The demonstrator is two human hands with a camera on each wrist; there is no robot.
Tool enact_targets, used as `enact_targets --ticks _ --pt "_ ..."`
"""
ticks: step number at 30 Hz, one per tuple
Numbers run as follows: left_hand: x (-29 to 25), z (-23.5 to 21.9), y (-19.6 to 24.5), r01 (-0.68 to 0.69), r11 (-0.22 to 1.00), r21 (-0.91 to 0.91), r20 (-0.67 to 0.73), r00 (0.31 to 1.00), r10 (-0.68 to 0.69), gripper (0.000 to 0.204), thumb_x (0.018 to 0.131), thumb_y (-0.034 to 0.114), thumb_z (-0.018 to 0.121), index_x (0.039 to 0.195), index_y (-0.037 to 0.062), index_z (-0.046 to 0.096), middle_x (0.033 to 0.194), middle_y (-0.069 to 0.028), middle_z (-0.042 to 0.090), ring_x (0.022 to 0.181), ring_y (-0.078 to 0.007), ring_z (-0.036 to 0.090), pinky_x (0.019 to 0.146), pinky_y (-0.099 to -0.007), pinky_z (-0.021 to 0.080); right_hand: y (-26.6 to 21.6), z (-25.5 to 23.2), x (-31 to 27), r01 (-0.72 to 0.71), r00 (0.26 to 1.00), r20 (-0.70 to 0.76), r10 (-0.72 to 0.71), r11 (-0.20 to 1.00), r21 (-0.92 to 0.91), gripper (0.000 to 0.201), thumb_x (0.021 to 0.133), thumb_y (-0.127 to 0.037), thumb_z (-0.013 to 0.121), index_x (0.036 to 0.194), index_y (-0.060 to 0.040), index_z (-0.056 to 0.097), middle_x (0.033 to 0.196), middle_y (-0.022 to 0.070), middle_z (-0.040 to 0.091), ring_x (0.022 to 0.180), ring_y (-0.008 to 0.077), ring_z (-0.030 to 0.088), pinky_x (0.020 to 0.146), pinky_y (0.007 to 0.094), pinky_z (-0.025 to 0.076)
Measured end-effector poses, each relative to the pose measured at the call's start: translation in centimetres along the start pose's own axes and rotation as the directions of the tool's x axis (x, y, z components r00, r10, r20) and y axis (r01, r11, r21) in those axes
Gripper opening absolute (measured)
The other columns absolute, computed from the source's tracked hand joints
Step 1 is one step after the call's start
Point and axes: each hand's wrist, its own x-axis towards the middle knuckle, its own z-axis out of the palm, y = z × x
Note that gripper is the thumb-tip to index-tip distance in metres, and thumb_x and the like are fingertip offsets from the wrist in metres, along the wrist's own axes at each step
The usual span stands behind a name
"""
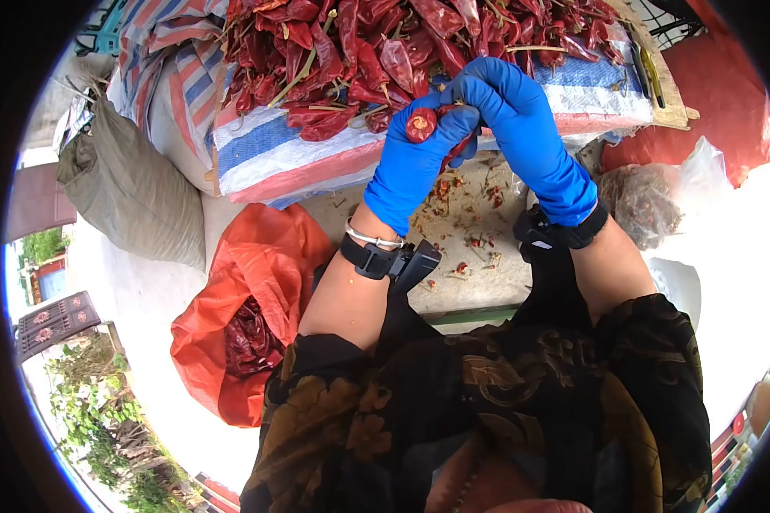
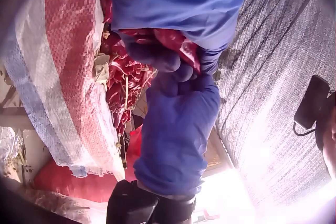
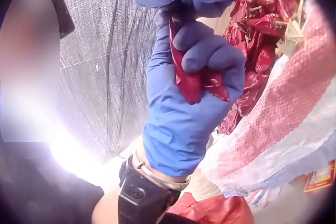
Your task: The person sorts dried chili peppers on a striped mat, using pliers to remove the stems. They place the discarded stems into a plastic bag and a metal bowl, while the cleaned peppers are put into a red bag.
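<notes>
Both hands wear blue gloves and meet over the front edge of the chili pile. My left hand [image 1: 411, 162] is curled around dried red chilies [image 1: 420, 125]. In the right wrist view, two chilies [image 3: 187, 83] stick out of the left palm [image 3: 176, 124], held under its bent fingers. My right hand [image 1: 522, 115] arches over from the other side, its fingertips pinching at the end of a chili right against the left fingers. Seen from the left wrist, the right hand's bent fingers [image 2: 181, 74] press close to a chili [image 2: 181, 48]; the pinched spot is hidden.
A heap of dried chilies [image 1: 359, 51] lies on a striped woven sack [image 1: 291, 162] in front. An orange-red bag [image 1: 205, 325] with chilies stands at the left, near a grey-green sack [image 1: 133, 179]. Stem scraps [image 1: 462, 269] litter the floor. A clear plastic bag [image 1: 646, 201] sits at the right.
</notes>
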Motion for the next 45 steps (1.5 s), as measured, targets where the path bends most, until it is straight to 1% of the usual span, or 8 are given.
enact_targets --ticks 8,13,16,18,24,27,31,45 --pt "0.0 -0.9 -3.0 -0.296 0.904 0.308 -0.159 0.921 0.355 0.022 0.075 0.008 0.072 0.094 0.0069 0.061 0.081 -0.0018 0.063 0.069 -0.0108 0.057 0.063 -0.0243 0.047 0.2 -0.1 -0.3 -0.396 0.91 0.099 0.402 0.774 0.494 0.017 0.089 -0.019 0.055 0.095 -0.0039 0.061 0.076 0.0022 0.06 0.064 0.0099 0.056 0.057 0.0224 0.046" --pt "0.7 -0.6 -2.5 -0.636 0.533 0.558 0.108 0.692 0.714 0.015 0.081 0.01 0.067 0.094 0.0061 0.061 0.078 -0.0002 0.06 0.066 -0.0073 0.052 0.059 -0.0205 0.044 1.1 -0.4 0.1 -0.542 0.771 0.195 0.606 0.464 0.701 0.016 0.089 -0.018 0.054 0.094 -0.0063 0.062 0.08 0.0003 0.062 0.066 0.0077 0.054 0.056 0.0208 0.043" --pt "0.3 -0.4 -2.3 -0.299 0.894 0.333 -0.185 0.909 0.373 0.016 0.081 0.012 0.068 0.093 0.0073 0.059 0.077 0.0012 0.057 0.063 -0.0066 0.05 0.056 -0.0198 0.041 -0.4 0.3 0.6 -0.385 0.818 -0.106 0.566 0.674 0.63 0.015 0.089 -0.018 0.054 0.094 -0.0063 0.062 0.083 -0.0009 0.063 0.064 0.0051 0.05 0.054 0.0198 0.039" --pt "0.3 -0.4 -2.3 -0.214 0.941 0.263 -0.242 0.929 0.279 0.021 0.079 0.014 0.069 0.095 0.0078 0.057 0.076 0.0022 0.055 0.061 -0.0061 0.048 0.054 -0.0196 0.039 0.1 -2.4 1.2 -0.073 0.974 -0.199 0.106 0.983 0.169 0.016 0.089 -0.019 0.055 0.094 -0.0057 0.063 0.084 -0.0017 0.063 0.063 0.0039 0.047 0.055 0.0192 0.038" --pt "-0.1 0.9 -0.9 -0.214 0.969 0.122 -0.319 0.916 0.243 0.039 0.073 0.003 0.072 0.106 0.0081 0.051 0.086 0.0011 0.057 0.075 -0.0073 0.052 0.069 -0.0212 0.045 -0.4 -14.4 3.2 0.117 0.724 -0.348 -0.595 0.603 -0.789 0.015 0.083 -0.011 0.059 0.096 -0.0068 0.065 0.085 0.0079 0.062 0.078 0.0185 0.056 0.071 0.0283 0.044" --pt "0.6 0.2 -1.4 -0.198 0.976 0.091 -0.352 0.911 0.217 0.044 0.07 -0.002 0.073 0.105 0.0067 0.049 0.091 -0.0024 0.058 0.078 -0.0113 0.057 0.072 -0.0248 0.05 -0.4 -18.3 2.3 -0.103 0.737 -0.194 -0.648 0.176 -0.979 0.028 0.078 -0.007 0.057 0.105 -0.0123 0.064 0.098 0.0124 0.06 0.094 0.0266 0.056 0.079 0.0337 0.045" --pt "1.1 0.0 -1.4 -0.144 0.99 0.005 -0.416 0.9 0.133 0.043 0.073 0.001 0.07 0.108 0.0074 0.047 0.089 -0.0015 0.057 0.072 -0.0097 0.055 0.064 -0.0232 0.047 0.8 -16.4 2.9 0.054 0.799 -0.042 -0.6 0.142 -0.988 0.035 0.077 -0.008 0.058 0.111 -0.0161 0.061 0.103 0.0128 0.06 0.098 0.0299 0.056 0.082 0.0352 0.047" --pt "1.4 -0.8 -1.7 -0.204 0.975 0.082 -0.409 0.886 0.22 0.039 0.075 0.005 0.07 0.106 0.0051 0.047 0.078 -0.0006 0.056 0.061 -0.0076 0.05 0.054 -0.0222 0.041 -0.4 -16.0 1.6 0.08 0.958 -0.084 -0.274 0.537 -0.84 0.016 0.079 -0.011 0.064 0.094 -0.0113 0.067 0.08 0.0084 0.06 0.074 0.0206 0.059 0.066 0.029 0.046"
